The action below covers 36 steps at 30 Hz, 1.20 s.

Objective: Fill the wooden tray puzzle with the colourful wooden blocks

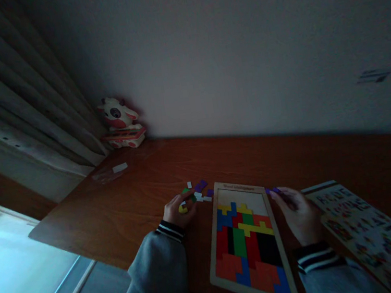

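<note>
Most of the wooden tray [237, 186] is filled with coloured pieces [239, 242], its far end bare. Right of it, the right hand [303, 217] pinches a purple piece [276, 190]; left of it, the left hand [176, 212] curls loosely at a green piece [193, 198], grip unclear, beside loose pieces [198, 196].

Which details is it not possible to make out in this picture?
All in the head view:
Green piece: full shape, partly behind left hand.
Purple piece at right hand: full shape, fingers cover part.
Lettering on wooden tray: too small, blurred.
Printed sheet: lower end, cut off by bottom edge.
</note>
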Each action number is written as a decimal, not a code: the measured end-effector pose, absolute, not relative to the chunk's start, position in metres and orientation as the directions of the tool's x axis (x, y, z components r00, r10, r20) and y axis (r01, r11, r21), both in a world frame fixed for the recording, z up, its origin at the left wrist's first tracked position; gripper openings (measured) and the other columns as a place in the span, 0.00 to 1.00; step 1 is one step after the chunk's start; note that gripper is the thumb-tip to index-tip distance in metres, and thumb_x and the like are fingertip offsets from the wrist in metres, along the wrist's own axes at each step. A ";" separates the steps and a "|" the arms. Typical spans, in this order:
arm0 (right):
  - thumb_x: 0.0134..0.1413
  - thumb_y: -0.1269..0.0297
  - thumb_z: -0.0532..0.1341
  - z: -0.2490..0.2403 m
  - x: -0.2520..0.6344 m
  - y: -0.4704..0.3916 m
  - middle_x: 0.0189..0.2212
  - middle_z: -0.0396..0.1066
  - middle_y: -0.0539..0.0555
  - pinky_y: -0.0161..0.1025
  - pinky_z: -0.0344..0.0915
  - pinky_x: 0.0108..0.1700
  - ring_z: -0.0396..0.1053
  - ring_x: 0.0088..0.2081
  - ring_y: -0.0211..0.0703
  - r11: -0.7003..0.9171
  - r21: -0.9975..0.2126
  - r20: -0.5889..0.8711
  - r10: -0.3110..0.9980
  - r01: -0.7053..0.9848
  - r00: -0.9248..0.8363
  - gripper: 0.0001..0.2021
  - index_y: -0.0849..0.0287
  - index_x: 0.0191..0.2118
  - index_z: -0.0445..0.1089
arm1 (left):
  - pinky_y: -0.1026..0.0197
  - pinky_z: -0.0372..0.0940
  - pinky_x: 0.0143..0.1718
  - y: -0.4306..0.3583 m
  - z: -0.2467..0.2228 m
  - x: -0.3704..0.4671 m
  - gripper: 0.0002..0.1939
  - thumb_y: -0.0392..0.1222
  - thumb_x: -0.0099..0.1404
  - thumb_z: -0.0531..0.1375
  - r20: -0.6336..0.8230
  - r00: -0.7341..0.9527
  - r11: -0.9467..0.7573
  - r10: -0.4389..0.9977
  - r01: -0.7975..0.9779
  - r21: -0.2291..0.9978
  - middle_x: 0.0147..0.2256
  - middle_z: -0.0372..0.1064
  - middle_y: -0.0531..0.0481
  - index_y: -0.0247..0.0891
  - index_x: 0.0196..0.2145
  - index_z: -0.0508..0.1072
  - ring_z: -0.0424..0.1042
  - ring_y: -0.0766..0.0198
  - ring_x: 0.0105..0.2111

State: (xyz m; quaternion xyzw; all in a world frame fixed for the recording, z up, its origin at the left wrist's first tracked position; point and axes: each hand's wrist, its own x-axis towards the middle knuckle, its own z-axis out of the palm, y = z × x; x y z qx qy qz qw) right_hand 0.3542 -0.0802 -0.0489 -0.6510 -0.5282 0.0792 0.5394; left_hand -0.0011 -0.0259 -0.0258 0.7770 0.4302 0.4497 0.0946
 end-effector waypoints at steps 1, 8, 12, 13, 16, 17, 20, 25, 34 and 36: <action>0.58 0.48 0.60 -0.048 0.354 -0.080 0.39 0.78 0.60 0.44 0.74 0.40 0.77 0.38 0.49 0.148 -0.776 0.474 0.778 0.614 0.412 0.20 0.58 0.47 0.72 | 0.61 0.74 0.41 -0.026 -0.025 0.000 0.19 0.38 0.60 0.64 0.622 0.228 -0.617 0.749 0.581 0.531 0.40 0.78 0.49 0.41 0.50 0.73 0.79 0.61 0.36; 0.63 0.52 0.56 -0.034 0.354 -0.079 0.45 0.76 0.58 0.46 0.69 0.49 0.74 0.47 0.50 0.230 -0.676 0.532 0.810 0.700 0.248 0.16 0.55 0.47 0.73 | 0.58 0.73 0.49 -0.015 -0.022 0.027 0.19 0.38 0.63 0.61 0.655 0.298 -0.695 0.695 0.510 0.506 0.47 0.76 0.46 0.41 0.53 0.71 0.77 0.59 0.45; 0.64 0.59 0.53 -0.029 0.352 -0.078 0.44 0.74 0.56 0.45 0.69 0.49 0.72 0.46 0.47 0.291 -0.607 0.546 0.829 0.739 0.122 0.15 0.52 0.51 0.72 | 0.58 0.74 0.46 0.000 -0.022 0.052 0.18 0.38 0.64 0.61 0.654 0.331 -0.719 0.680 0.473 0.508 0.47 0.76 0.45 0.41 0.52 0.72 0.78 0.60 0.43; 0.63 0.61 0.53 -0.028 0.351 -0.078 0.44 0.73 0.56 0.45 0.69 0.49 0.72 0.46 0.47 0.304 -0.585 0.544 0.834 0.752 0.086 0.15 0.50 0.51 0.73 | 0.58 0.74 0.46 0.002 -0.022 0.056 0.18 0.38 0.64 0.61 0.654 0.346 -0.729 0.673 0.462 0.505 0.46 0.76 0.45 0.41 0.52 0.72 0.77 0.60 0.44; 0.59 0.70 0.53 -0.026 0.342 -0.080 0.41 0.70 0.56 0.45 0.69 0.47 0.71 0.43 0.47 0.360 -0.512 0.533 0.845 0.780 -0.041 0.18 0.49 0.47 0.77 | 0.58 0.75 0.45 0.005 -0.020 0.063 0.17 0.38 0.64 0.61 0.648 0.401 -0.758 0.647 0.428 0.492 0.45 0.76 0.45 0.41 0.51 0.73 0.77 0.59 0.44; 0.57 0.73 0.53 -0.026 0.338 -0.081 0.40 0.69 0.56 0.45 0.70 0.47 0.71 0.43 0.47 0.382 -0.491 0.526 0.846 0.783 -0.083 0.19 0.48 0.45 0.78 | 0.58 0.75 0.45 0.005 -0.019 0.063 0.17 0.38 0.64 0.61 0.643 0.416 -0.763 0.643 0.422 0.491 0.45 0.76 0.45 0.41 0.51 0.73 0.78 0.59 0.43; 0.54 0.78 0.53 -0.026 0.326 -0.081 0.39 0.68 0.56 0.45 0.69 0.45 0.69 0.41 0.47 0.428 -0.452 0.499 0.849 0.782 -0.176 0.22 0.47 0.43 0.79 | 0.58 0.75 0.44 0.003 -0.018 0.061 0.17 0.38 0.64 0.61 0.618 0.446 -0.761 0.648 0.415 0.499 0.45 0.76 0.45 0.41 0.51 0.73 0.78 0.59 0.43; 0.52 0.80 0.53 -0.028 0.319 -0.081 0.38 0.69 0.55 0.46 0.69 0.45 0.69 0.41 0.48 0.443 -0.459 0.470 0.857 0.770 -0.213 0.24 0.45 0.44 0.79 | 0.58 0.74 0.46 0.000 -0.018 0.058 0.18 0.38 0.63 0.61 0.580 0.462 -0.742 0.671 0.418 0.524 0.45 0.77 0.45 0.40 0.51 0.73 0.78 0.58 0.43; 0.65 0.59 0.53 -0.033 0.330 -0.079 0.44 0.75 0.58 0.45 0.71 0.47 0.74 0.45 0.48 0.290 -0.634 0.540 0.829 0.717 0.143 0.14 0.56 0.51 0.69 | 0.61 0.77 0.37 -0.004 -0.037 0.057 0.19 0.42 0.60 0.66 0.529 0.406 -0.667 0.745 0.483 0.567 0.35 0.77 0.49 0.40 0.50 0.74 0.78 0.61 0.34; 0.65 0.55 0.53 -0.035 0.333 -0.079 0.42 0.76 0.58 0.45 0.72 0.44 0.75 0.42 0.48 0.254 -0.662 0.538 0.816 0.705 0.211 0.15 0.56 0.48 0.69 | 0.61 0.77 0.37 -0.003 -0.039 0.057 0.20 0.41 0.61 0.65 0.532 0.394 -0.661 0.750 0.486 0.572 0.39 0.77 0.47 0.38 0.51 0.73 0.78 0.62 0.35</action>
